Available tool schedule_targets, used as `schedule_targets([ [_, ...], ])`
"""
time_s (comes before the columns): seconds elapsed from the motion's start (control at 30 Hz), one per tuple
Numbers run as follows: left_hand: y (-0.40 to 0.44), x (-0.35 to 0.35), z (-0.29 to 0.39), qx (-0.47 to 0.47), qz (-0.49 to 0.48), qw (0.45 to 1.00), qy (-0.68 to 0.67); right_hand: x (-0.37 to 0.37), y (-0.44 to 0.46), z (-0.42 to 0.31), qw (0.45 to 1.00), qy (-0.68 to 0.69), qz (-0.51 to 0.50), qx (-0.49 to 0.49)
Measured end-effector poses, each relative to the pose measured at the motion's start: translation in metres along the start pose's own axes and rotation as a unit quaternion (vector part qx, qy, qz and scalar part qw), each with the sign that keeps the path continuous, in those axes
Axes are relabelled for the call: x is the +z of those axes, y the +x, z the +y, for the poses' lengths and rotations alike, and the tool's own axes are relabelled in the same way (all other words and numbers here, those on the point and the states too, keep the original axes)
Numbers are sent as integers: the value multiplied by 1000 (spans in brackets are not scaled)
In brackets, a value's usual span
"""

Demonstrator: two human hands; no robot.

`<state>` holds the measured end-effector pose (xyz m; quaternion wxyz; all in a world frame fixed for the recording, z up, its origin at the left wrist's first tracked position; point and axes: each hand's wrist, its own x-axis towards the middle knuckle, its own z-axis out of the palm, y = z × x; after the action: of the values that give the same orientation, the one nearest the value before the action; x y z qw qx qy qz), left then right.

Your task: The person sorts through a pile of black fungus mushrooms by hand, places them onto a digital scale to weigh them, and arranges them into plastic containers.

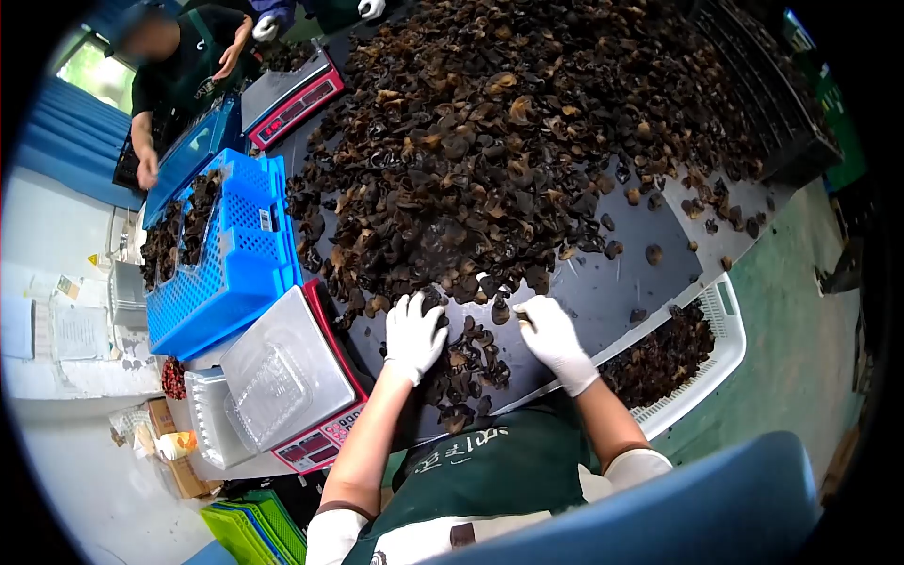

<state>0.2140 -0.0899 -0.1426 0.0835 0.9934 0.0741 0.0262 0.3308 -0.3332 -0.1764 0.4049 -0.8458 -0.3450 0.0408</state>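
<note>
A large heap of dark brown wood ear mushrooms (471,160) covers much of the grey table. My left hand (414,339), in a white glove, rests at the heap's near edge with its fingers spread and touching mushrooms. To its right, my gloved right hand (554,341) is above the table surface, finger and thumb closed around what looks like a small dark mushroom piece. Between my hands and closer to me lies a small loose group of wood ear mushrooms (461,367).
On the left stand a red scale (282,367) bearing a clear plastic box (273,381) and a blue crate (235,245). A white basket (730,330) of mushrooms is at right. Another person (179,56) works at far left, near a second scale (292,99). A black crate (800,155) stands far right.
</note>
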Motion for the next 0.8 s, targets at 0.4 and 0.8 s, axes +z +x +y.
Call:
schedule_targets([
  [0.4,-73,18,-4,-187,72,979,-45,-74,22,-38,950,227,-161,146],
  [0.8,-122,-23,41,-82,25,990,-113,25,-10,-64,959,-92,-117,-241],
])
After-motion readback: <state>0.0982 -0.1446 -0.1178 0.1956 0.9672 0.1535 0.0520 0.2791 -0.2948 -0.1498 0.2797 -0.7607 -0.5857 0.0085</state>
